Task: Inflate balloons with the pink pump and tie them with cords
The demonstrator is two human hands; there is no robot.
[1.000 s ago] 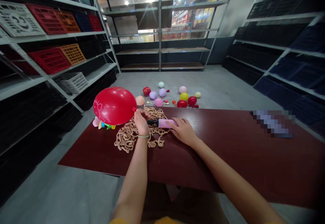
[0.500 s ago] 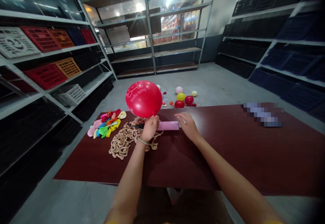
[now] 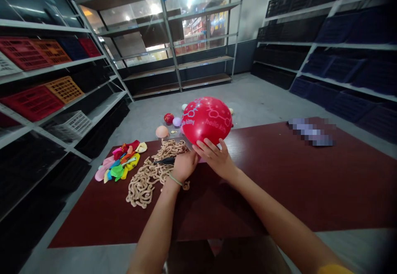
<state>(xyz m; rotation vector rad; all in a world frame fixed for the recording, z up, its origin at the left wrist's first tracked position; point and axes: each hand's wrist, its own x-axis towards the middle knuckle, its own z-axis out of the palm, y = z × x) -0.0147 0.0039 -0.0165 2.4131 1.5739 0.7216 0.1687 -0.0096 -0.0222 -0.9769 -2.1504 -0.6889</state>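
An inflated red balloon [image 3: 207,120] printed with "hello kitty" is held above the table, its neck hidden by the hands. My left hand [image 3: 186,164] is closed at the base of the balloon, around the hidden neck. My right hand [image 3: 218,158] holds the balloon's underside, its fingers curved against the rubber and the thumb out of sight. Behind my hands lies a balloon pump with a black nozzle [image 3: 166,161]; only a sliver of its pink barrel [image 3: 202,159] shows. Left of my left hand is a heap of beige, rope-like twisted pieces [image 3: 143,185].
Deflated balloons [image 3: 119,162] in many colours lie at the table's left. On the floor beyond the brown table [image 3: 263,174] are inflated balloons, among them a peach one [image 3: 161,131]. A blurred-out item [image 3: 312,132] lies at the right. Shelves with crates [image 3: 63,90] surround the area.
The red balloon has swung right and turned, now over my right hand. My right hand has moved left from the pump's end onto the balloon, beside my left hand. The view has shifted right.
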